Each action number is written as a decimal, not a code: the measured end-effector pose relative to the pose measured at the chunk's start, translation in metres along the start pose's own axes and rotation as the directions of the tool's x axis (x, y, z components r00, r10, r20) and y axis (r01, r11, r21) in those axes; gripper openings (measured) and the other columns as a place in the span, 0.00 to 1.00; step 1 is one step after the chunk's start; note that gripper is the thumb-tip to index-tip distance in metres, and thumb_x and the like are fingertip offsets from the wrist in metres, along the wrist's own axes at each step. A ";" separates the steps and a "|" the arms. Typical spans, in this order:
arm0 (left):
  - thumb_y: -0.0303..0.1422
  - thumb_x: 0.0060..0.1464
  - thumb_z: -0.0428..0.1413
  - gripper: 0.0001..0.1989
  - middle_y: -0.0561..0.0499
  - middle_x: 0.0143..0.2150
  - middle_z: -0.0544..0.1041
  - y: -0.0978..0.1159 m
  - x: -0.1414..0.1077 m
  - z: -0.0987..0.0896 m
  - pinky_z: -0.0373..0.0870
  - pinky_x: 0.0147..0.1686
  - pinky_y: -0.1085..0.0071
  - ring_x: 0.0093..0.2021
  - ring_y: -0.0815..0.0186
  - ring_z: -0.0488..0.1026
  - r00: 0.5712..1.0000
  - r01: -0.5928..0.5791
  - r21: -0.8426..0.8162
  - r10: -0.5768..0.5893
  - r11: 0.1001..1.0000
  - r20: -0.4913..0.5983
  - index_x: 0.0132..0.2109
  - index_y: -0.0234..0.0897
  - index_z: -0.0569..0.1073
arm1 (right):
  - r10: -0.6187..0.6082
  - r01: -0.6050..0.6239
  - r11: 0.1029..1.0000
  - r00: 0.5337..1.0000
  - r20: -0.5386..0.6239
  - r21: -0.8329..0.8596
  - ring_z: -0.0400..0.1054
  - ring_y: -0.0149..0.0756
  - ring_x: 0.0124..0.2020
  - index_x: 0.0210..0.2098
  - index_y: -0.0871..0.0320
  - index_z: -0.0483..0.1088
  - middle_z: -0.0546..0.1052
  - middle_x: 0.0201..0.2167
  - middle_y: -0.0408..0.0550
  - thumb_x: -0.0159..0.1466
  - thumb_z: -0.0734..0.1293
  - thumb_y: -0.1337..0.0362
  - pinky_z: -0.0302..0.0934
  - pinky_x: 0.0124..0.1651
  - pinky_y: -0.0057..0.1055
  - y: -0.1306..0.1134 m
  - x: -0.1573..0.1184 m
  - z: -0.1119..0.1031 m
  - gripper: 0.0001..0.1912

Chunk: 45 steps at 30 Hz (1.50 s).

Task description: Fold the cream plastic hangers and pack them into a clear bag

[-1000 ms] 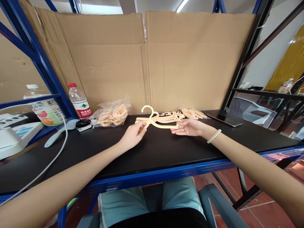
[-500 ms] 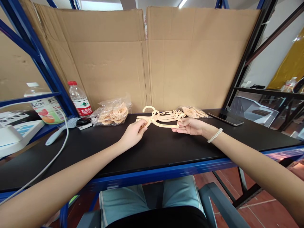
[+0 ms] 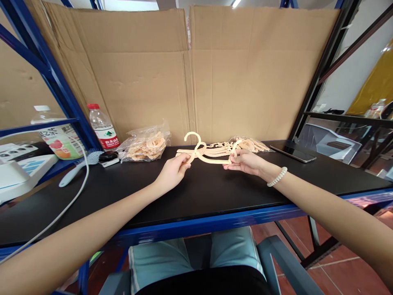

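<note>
A: The left arm is stretched in low across the surface (image 3: pixel 202 192), and the left hand (image 3: pixel 171 170) is held knuckles up, with the cream hanger (image 3: pixel 211 160) pinched between thumb and fingers near its middle, beside the hook (image 3: pixel 193 133).

B: And on the right?

A: The right forearm is angled in from the other side, a beaded bracelet (image 3: pixel 277 177) worn at the wrist. The right hand (image 3: pixel 247 163) is turned partly palm-up, its fingers closed around the hanger's far end. So the hanger is held by both hands, stretched between them above the near part of the surface, its hook pointed upward.

B: Has anything been changed over the last second?

A: There, at the right hand! A curved piece (image 3: pixel 233 146) is now seen raised above the thumb, where no such arc was shown half a second ago. Whether it is joined to the hanger cannot be told.

B: And the left grip?

A: Kept much as it was, at the same spot. The view has been tipped down slightly since the first picture.

B: Behind the hanger, more cream pieces (image 3: pixel 215 153) are laid out, with a clear bag (image 3: pixel 145 147) placed to the left of them.
</note>
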<state>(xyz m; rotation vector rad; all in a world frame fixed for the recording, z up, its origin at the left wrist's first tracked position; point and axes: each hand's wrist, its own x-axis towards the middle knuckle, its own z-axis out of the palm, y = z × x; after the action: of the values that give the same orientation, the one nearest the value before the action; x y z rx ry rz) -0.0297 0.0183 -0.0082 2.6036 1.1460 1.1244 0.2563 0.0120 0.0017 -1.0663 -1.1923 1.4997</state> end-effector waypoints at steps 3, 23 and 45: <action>0.29 0.57 0.49 0.02 0.54 0.30 0.71 0.000 0.000 0.001 0.65 0.34 0.70 0.30 0.65 0.69 1.000 0.018 -0.006 -0.018 1.000 -0.001 0.37 0.39 0.66 | -0.022 0.023 1.000 0.999 -0.027 0.008 0.79 0.36 0.31 0.24 0.60 0.62 0.70 0.23 0.40 0.61 0.62 0.83 0.71 0.53 0.42 0.001 0.000 0.002 0.15; 0.32 0.58 0.48 0.05 0.54 0.28 0.76 0.006 0.001 0.002 0.67 0.36 0.69 0.31 0.63 0.74 0.989 0.140 -0.070 -0.136 0.988 0.050 0.36 0.39 0.68 | -0.259 0.260 0.965 0.956 -0.138 -0.011 0.77 0.33 0.32 0.27 0.57 0.63 0.71 0.25 0.40 0.57 0.70 0.76 0.75 0.44 0.32 0.011 0.004 0.003 0.13; 0.31 0.59 0.51 0.10 0.47 0.37 0.74 -0.017 0.002 0.006 0.69 0.46 0.62 0.41 0.59 0.72 0.979 0.012 0.149 -0.042 0.989 0.198 0.42 0.38 0.77 | -0.202 0.103 0.480 0.979 0.005 -0.871 0.68 0.31 0.23 0.21 0.57 0.75 0.75 0.18 0.41 0.45 0.74 0.63 0.60 0.27 0.26 -0.018 0.027 -0.092 0.06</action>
<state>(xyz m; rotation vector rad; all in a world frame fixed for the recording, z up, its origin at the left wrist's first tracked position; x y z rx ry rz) -0.0353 0.0328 -0.0173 2.7237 1.2579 0.7761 0.3426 0.0582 0.0026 -1.5983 -2.0030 0.5920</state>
